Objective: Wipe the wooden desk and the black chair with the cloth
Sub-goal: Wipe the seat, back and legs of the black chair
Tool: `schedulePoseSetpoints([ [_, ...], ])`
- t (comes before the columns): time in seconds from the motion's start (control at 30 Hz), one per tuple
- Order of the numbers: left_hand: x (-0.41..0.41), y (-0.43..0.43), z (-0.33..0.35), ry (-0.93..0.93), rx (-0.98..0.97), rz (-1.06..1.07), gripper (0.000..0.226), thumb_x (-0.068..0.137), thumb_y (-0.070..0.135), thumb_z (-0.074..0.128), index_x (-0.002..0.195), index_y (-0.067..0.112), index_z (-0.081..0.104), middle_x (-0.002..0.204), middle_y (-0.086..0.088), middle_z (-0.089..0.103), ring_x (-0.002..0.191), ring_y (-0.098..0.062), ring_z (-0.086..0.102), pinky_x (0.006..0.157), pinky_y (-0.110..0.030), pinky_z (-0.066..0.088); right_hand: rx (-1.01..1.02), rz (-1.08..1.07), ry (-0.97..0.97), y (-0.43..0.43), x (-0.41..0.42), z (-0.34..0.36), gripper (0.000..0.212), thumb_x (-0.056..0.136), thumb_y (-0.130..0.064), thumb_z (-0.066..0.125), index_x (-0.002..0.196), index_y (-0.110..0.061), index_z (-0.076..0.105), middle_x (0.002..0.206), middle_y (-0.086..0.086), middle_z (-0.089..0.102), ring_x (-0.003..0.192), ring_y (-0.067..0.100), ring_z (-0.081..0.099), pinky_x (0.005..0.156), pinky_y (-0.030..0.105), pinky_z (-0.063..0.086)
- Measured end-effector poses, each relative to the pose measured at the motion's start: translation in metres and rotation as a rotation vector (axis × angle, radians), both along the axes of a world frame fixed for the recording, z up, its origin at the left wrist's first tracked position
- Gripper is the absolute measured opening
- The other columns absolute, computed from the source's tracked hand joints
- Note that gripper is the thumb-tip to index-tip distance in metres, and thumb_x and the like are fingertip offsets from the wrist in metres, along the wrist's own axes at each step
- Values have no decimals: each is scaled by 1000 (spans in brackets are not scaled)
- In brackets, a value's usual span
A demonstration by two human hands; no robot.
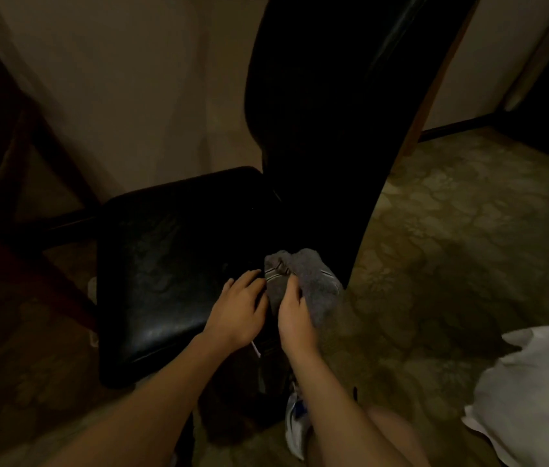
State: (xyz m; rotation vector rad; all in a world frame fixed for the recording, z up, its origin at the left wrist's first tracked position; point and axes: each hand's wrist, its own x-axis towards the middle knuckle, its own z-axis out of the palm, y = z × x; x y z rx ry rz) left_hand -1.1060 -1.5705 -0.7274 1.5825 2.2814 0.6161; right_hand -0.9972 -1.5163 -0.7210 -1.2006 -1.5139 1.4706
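The grey cloth (pixel 313 284) sits bunched where the black chair (pixel 165 264) seat meets its tall back. The right hand (pixel 295 318) curls round the cloth and holds it. The left hand (pixel 237 308) lies on the seat, fingers nearly straight, holding nothing, its tips just beside the cloth. Flowery carpet (pixel 451 247) is underneath.

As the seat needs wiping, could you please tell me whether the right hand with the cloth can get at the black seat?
Probably yes: the right hand grips the grey cloth at the edge of the seat. Only the left hand rests on the seat, and it could shift aside.
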Motion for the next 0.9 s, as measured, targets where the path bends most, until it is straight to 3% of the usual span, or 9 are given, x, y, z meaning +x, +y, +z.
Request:
schedulePoseSetpoints([
  [0.07, 3, 13, 3, 8, 36, -10, 42, 107, 28, 37, 147, 22, 46, 157, 2, 37, 146, -13, 27, 120, -28, 6, 52, -120, 71, 15, -2, -1, 40, 104, -27, 46, 144, -25, 40, 142, 1, 48, 134, 18, 46, 108, 24, 38],
  [0.17, 5, 34, 1, 31, 42, -24, 45, 107, 32, 36, 150, 22, 42, 159, 2, 34, 149, -13, 23, 121, -27, 5, 5, -140, 90, 46, 2, -5, 39, 105, -27, 46, 143, -20, 44, 135, -1, 51, 122, 13, 51, 95, 10, 41],
  [0.2, 6, 40, 0, 35, 28, -37, 47, 107, 33, 37, 152, 21, 38, 161, 1, 31, 151, -14, 18, 121, -28, 3, -34, -145, 81, 54, 4, -10, 43, 105, -32, 47, 146, -19, 43, 139, 0, 50, 123, 14, 50, 97, 12, 43],
  [0.27, 8, 54, -4, 42, -11, -66, 51, 106, 31, 39, 155, 20, 32, 164, 1, 25, 153, -15, 11, 123, -32, 2, -98, -132, 36, 66, 4, -19, 58, 100, -50, 45, 151, -22, 39, 147, 3, 48, 131, 21, 48, 109, 34, 42],
  [0.33, 12, 64, -7, 29, -51, -68, 55, 104, 30, 42, 156, 22, 27, 165, 1, 22, 153, -16, 10, 125, -42, 4, -187, -131, 32, 72, 3, -21, 60, 101, -52, 42, 152, -23, 36, 150, 5, 46, 135, 26, 46, 112, 43, 39],
  [0.43, 17, 72, -12, -50, -112, -29, 60, 101, 30, 48, 156, 24, 26, 162, -1, 27, 150, -20, 22, 123, -54, 8, -294, -210, 108, 78, 1, -21, 50, 105, -39, 43, 152, -20, 36, 150, 8, 45, 135, 29, 45, 108, 39, 40],
  [0.57, 19, 74, -19, -4, -140, -9, 63, 98, 34, 50, 155, 24, 27, 158, -2, 34, 148, -21, 26, 123, -53, 9, -411, -282, 218, 79, -1, -24, 50, 105, -36, 45, 152, -19, 38, 148, 8, 47, 130, 28, 49, 97, 34, 43],
  [0.73, 23, 78, -15, 22, -162, 16, 64, 96, 36, 50, 155, 25, 26, 157, -3, 36, 146, -24, 27, 123, -52, 12, -616, -412, 416, 90, 7, -25, 49, 102, -28, 53, 149, -18, 41, 143, 10, 52, 122, 28, 54, 98, 38, 46],
  [0.9, 25, 77, -12, 24, -205, 11, 66, 97, 38, 48, 157, 26, 23, 160, -3, 31, 147, -24, 25, 123, -52, 10, -581, -473, 437, 80, 10, -22, 44, 102, -26, 52, 145, -18, 46, 135, 6, 55, 119, 25, 55, 95, 36, 46],
])
